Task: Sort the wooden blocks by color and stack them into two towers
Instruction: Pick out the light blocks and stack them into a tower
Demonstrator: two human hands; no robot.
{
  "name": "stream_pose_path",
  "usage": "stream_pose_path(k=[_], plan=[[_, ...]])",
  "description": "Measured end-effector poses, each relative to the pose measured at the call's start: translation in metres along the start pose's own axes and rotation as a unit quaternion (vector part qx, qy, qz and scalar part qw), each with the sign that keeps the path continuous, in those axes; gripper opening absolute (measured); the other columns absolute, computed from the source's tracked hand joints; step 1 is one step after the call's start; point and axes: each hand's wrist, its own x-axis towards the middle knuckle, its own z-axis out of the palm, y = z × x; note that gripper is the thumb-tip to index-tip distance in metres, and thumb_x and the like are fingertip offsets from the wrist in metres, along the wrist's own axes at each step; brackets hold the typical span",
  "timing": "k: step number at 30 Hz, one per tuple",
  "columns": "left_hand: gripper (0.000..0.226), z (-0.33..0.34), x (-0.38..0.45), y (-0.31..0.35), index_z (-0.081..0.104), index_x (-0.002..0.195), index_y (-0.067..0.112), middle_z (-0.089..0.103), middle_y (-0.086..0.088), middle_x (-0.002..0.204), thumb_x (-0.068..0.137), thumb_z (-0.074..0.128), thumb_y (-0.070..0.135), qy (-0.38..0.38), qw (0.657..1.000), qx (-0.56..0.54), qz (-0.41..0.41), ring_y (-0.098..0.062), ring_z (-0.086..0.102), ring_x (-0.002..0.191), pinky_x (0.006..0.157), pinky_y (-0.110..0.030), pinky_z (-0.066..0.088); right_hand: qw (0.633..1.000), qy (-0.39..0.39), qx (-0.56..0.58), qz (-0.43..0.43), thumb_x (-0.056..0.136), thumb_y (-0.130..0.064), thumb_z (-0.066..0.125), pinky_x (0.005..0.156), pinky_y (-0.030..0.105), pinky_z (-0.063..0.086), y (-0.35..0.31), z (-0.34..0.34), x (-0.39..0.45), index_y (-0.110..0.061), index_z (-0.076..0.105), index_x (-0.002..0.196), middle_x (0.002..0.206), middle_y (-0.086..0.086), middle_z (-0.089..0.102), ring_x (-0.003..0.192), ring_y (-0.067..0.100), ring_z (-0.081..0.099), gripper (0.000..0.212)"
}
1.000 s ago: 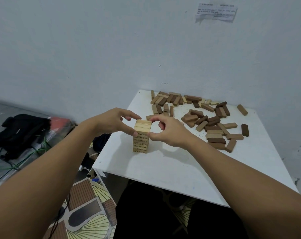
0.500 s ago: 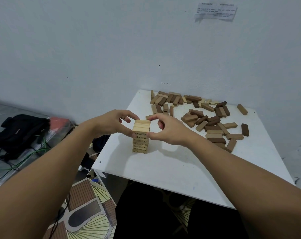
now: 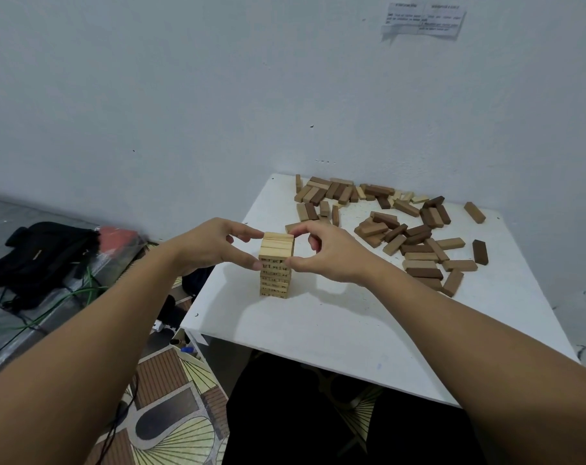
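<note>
I am holding the top of the light wooden tower (image 3: 275,267) between both hands. My left hand (image 3: 207,247) is curling in from the left, forefinger touching the far top edge of the uppermost layer and thumb pressing the near left corner just below it. My right hand (image 3: 328,252) is mirroring that on the right side, forefinger arching over the far corner and thumb pinching against the front right edge (the other fingers are tucked loosely behind). The tower is standing upright on the white table (image 3: 335,327), near its left front part, with small dark numbers showing on the block ends. The loose blocks (image 3: 415,236), dark brown and lighter ones mixed, are lying scattered well apart from it toward the far right of the table. A black bag (image 3: 40,256) is sitting off to the left, below table level.
</note>
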Motion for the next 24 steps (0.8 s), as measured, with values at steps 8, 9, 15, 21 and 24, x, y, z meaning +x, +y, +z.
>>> stream_pose_path(k=[8,9,15,21,24], plan=[[0.056,0.007,0.002,-0.002,0.072,0.123,0.043,0.060,0.009,0.132,0.073,0.094,0.032,0.011,1.000,-0.015,0.000,-0.020,0.045,0.128,0.100,-0.037,0.035,1.000,-0.004,-0.001,0.002,0.073,-0.055,0.080,0.073,0.034,0.043,0.001,0.001,0.001,-0.041,0.062,0.119,0.085,-0.009,0.046,0.081,0.010,0.045,0.051],[0.054,0.007,0.003,-0.001,0.072,0.121,0.044,0.060,0.009,0.131,0.073,0.094,0.031,0.012,1.000,-0.016,0.001,-0.020,0.046,0.127,0.099,-0.036,0.035,1.000,-0.005,0.000,0.005,0.072,-0.057,0.080,0.073,0.034,0.042,0.001,0.002,0.001,-0.042,0.061,0.119,0.086,-0.009,0.046,0.081,0.010,0.045,0.053],[0.061,0.008,0.001,0.001,0.068,0.122,0.046,0.058,0.009,0.129,0.069,0.096,0.033,0.003,1.000,-0.012,-0.002,-0.016,0.048,0.125,0.099,-0.035,0.039,1.000,-0.024,0.016,0.013,0.073,-0.061,0.078,0.073,0.028,0.041,0.003,0.001,-0.001,-0.044,0.057,0.130,0.096,-0.007,0.049,0.085,0.006,0.047,0.064],[0.102,0.016,-0.008,-0.018,0.045,0.153,0.033,0.057,0.006,0.145,0.062,0.087,0.051,0.038,0.973,-0.230,0.008,-0.013,0.046,0.139,0.117,-0.035,0.031,0.974,0.060,0.214,0.037,0.102,-0.057,0.050,0.099,0.022,0.035,0.005,0.010,-0.020,-0.044,0.055,0.134,0.125,-0.023,0.050,0.117,-0.008,0.048,0.036],[0.091,0.042,-0.006,-0.012,0.045,0.155,0.021,0.053,0.000,0.154,0.081,0.060,0.072,0.112,0.911,-0.397,0.002,-0.018,0.040,0.148,0.123,-0.040,0.026,0.935,0.100,0.333,0.065,0.105,-0.060,0.038,0.107,0.018,0.023,-0.005,0.037,-0.029,-0.056,0.052,0.126,0.145,-0.025,0.042,0.133,-0.012,0.038,0.026]])
